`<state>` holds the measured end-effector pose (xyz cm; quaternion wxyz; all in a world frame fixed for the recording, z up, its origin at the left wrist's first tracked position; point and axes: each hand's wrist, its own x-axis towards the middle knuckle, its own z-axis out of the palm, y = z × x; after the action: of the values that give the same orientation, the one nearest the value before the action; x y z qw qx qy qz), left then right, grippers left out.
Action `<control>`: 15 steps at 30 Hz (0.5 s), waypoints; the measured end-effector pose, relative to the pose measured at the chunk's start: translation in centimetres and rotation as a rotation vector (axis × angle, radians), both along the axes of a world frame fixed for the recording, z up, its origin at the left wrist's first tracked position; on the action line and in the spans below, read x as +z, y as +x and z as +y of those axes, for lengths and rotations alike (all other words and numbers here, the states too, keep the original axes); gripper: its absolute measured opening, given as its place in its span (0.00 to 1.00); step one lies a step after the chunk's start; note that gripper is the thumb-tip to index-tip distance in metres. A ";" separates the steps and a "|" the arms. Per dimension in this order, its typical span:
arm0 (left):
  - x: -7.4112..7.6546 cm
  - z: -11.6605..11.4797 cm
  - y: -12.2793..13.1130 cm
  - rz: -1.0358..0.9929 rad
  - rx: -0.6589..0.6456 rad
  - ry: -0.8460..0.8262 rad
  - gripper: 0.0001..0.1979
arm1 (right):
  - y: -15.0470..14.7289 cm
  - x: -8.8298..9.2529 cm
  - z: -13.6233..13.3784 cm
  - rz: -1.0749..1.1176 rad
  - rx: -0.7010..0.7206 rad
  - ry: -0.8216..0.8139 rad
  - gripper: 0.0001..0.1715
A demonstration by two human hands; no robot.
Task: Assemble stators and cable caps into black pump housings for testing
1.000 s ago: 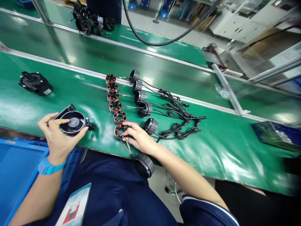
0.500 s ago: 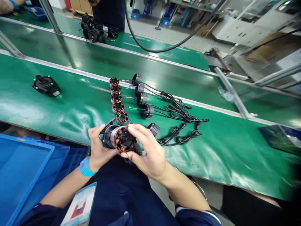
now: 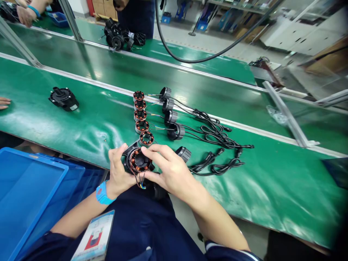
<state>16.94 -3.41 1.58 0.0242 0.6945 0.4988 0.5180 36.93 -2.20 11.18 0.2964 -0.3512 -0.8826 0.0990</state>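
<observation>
Over the bench's front edge, my left hand (image 3: 118, 170) grips a black motor housing (image 3: 132, 146) from the left, its fingers wrapped round the side. A copper-wound stator (image 3: 133, 156) sits at the housing's mouth, its ring facing up towards me. My right hand (image 3: 175, 172) pinches the stator's right rim with thumb and fingers. Thin coloured wires (image 3: 141, 185) hang from its near side. Whether the stator is fully inside the housing is hidden by my fingers. Just beyond my hands, several more stators (image 3: 142, 126) stand in a row, wired to black ribbed caps (image 3: 175, 131).
Black cables (image 3: 214, 136) lie coiled right of the caps. Another black housing (image 3: 64, 98) rests at the left of the green bench (image 3: 272, 181). Blue crates (image 3: 32, 159) stand at lower left. A person's hand (image 3: 4, 102) is at the left edge; metal posts (image 3: 285, 114) rise behind.
The stator and housing have tilted, so the ring now faces up towards me and the wires hang at the front. The whole view has shifted. A person's hand now shows at the left edge.
</observation>
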 end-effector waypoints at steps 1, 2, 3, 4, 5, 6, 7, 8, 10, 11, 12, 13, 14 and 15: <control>0.0 0.0 0.0 0.007 0.001 -0.006 0.55 | 0.0 -0.1 -0.1 0.004 -0.009 0.003 0.31; 0.1 0.0 0.0 0.016 0.005 -0.007 0.55 | -0.1 -0.4 -0.2 0.012 -0.042 0.021 0.31; 0.2 0.0 0.1 0.026 0.009 -0.001 0.53 | -0.2 -0.8 -0.4 0.022 -0.085 0.048 0.31; 0.2 0.0 0.2 0.036 0.012 0.008 0.52 | -0.4 -1.2 -0.6 0.033 -0.128 0.080 0.32; 0.3 -0.1 0.3 0.045 0.016 0.020 0.50 | -0.6 -1.7 -0.7 0.045 -0.159 0.105 0.34; 0.4 -0.1 0.3 0.051 0.022 0.031 0.50 | -0.8 -2.2 -0.8 0.051 -0.169 0.116 0.36; 0.4 -0.2 0.4 0.054 0.027 0.039 0.49 | -0.9 -2.7 -0.8 0.049 -0.160 0.116 0.38; 0.4 -0.3 0.4 0.057 0.027 0.042 0.49 | -1.0 -3.2 -0.7 0.042 -0.136 0.108 0.41; 0.2 -0.5 0.4 0.056 0.018 0.041 0.50 | -1.0 -3.9 -0.5 0.044 -0.060 0.084 0.45; 0.1 -0.6 0.3 0.045 0.003 0.039 0.50 | -1.0 -4.0 -0.4 0.051 -0.023 0.065 0.45; 0.0 -0.6 0.1 0.030 -0.013 0.040 0.50 | -1.1 -4.0 -0.3 0.059 0.002 0.045 0.45; 0.0 -0.5 0.0 0.014 -0.028 0.049 0.49 | -1.1 -3.8 -0.3 0.071 0.013 0.032 0.45; 0.0 -0.3 -0.3 0.002 -0.037 0.075 0.48 | -1.2 -3.6 -0.3 0.083 0.021 0.037 0.44; 0.1 -0.1 -0.5 -0.011 -0.030 0.123 0.46 | -1.3 -3.3 -0.3 0.094 0.030 0.062 0.44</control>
<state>16.43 -3.49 1.66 -0.0079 0.6991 0.4555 0.5511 35.62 -2.52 7.93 0.3470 -0.3234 -0.8755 0.0924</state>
